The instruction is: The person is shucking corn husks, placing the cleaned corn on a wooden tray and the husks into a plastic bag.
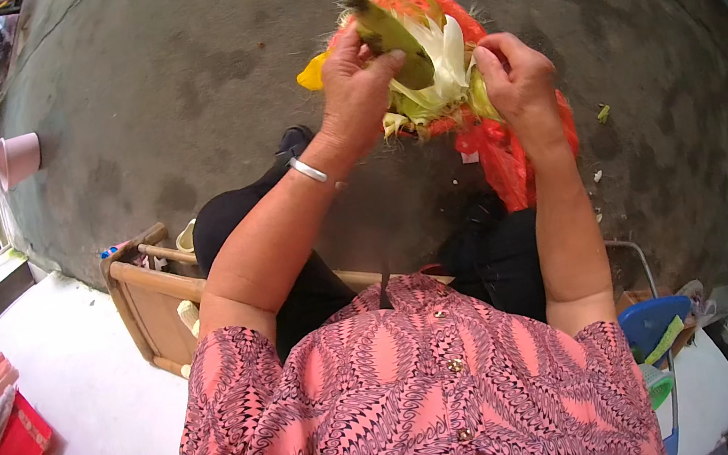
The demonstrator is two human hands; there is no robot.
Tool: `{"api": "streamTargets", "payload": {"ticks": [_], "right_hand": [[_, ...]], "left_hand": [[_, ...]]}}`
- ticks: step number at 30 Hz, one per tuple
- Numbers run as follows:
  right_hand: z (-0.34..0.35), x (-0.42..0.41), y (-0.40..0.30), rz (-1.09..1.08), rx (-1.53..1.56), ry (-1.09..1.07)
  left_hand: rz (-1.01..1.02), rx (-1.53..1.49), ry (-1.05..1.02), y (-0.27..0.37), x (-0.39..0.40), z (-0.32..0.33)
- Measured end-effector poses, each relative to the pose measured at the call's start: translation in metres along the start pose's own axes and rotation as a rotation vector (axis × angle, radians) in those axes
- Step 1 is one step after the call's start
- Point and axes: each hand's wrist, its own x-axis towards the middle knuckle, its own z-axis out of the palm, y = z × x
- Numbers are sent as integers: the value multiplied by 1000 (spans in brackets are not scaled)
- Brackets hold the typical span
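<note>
My left hand [361, 81] grips a green corn husk leaf [398, 43] with a dark brown tip, between thumb and fingers. To its right, my right hand [514, 71] is raised with thumb and forefinger pinched together; something small and brownish shows at the fingertips, too small to name. Below and between both hands, pale and green corn husks [444, 54] with silk lie heaped on a red plastic bag [470, 18]. A yellow piece [313, 72] sticks out at the bag's left side.
A bamboo bench [158, 278] stands at my left, with a peeled corn cob [189, 316] on it. A pink bucket [19, 160] is by the wall at far left. A blue chair [653, 317] stands at lower right. Small husk scraps [604, 112] lie on the concrete floor.
</note>
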Motion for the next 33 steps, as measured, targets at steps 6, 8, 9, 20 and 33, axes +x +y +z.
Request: {"api": "streamTargets", "payload": {"ticks": [6, 8, 9, 20, 33], "right_hand": [[-1, -9, -19, 533, 1122, -273], [0, -12, -14, 613, 1126, -373], [2, -13, -13, 687, 1130, -473], [17, -29, -5, 816, 1471, -316], [15, -29, -9, 550, 952, -528]], "left_hand": [[422, 728, -133, -18, -2, 3], [534, 809, -203, -16, -5, 6], [651, 892, -273, -14, -6, 6], [679, 895, -468, -17, -5, -2], [-485, 40, -209, -23, -18, -8]]}}
